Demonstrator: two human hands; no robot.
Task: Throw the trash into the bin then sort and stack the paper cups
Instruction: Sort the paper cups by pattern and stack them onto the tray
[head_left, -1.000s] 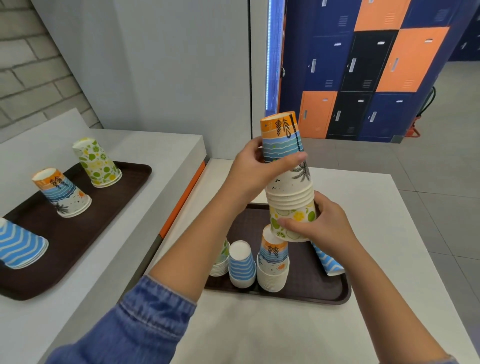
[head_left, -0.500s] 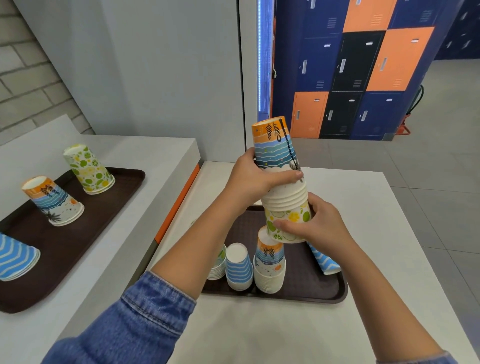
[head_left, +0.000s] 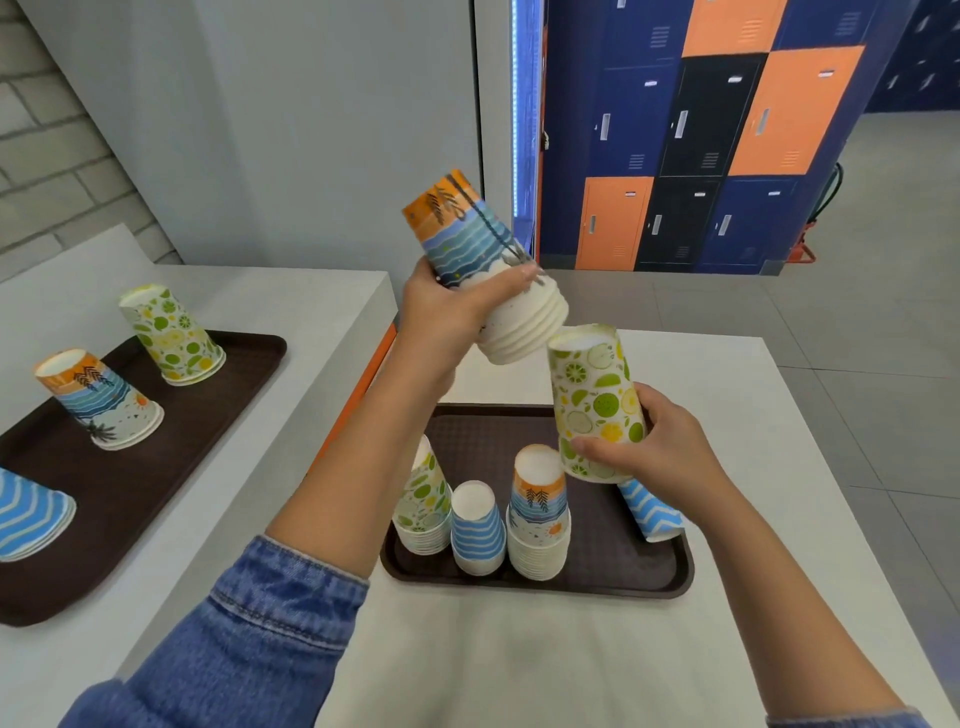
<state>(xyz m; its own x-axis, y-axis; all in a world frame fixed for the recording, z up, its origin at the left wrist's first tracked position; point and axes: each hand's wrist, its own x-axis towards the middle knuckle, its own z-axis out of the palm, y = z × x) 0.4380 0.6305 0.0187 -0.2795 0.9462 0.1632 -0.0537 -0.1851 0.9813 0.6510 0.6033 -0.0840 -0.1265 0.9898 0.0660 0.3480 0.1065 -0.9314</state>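
- We saw the lime-print cup (head_left: 597, 405) held upside down in the air above the near tray (head_left: 623, 577), with the right hand (head_left: 660, 452) curled round its lower part.
- The left hand (head_left: 452, 306) gripped a nested beach-print stack (head_left: 483, 270), also inverted and tilted so its rims pointed toward the lime-print cup. We could not tell whether the two touched.
- On the near tray below stood three inverted groups in a row: a lime stack (head_left: 423, 499), a blue wave cup (head_left: 477, 530) and a beach stack (head_left: 539, 519). A blue zigzag cup (head_left: 652, 512) leaned at the right, partly hidden behind the right hand.
- That tray sat on a white table (head_left: 519, 649).
- On the counter (head_left: 291, 296) to the left, a second tray (head_left: 156, 467) carried a lime cup (head_left: 171, 335), a beach cup (head_left: 98, 400) and a blue zigzag stack (head_left: 31, 514).
- Blue, orange and black lockers (head_left: 727, 130) filled the background.
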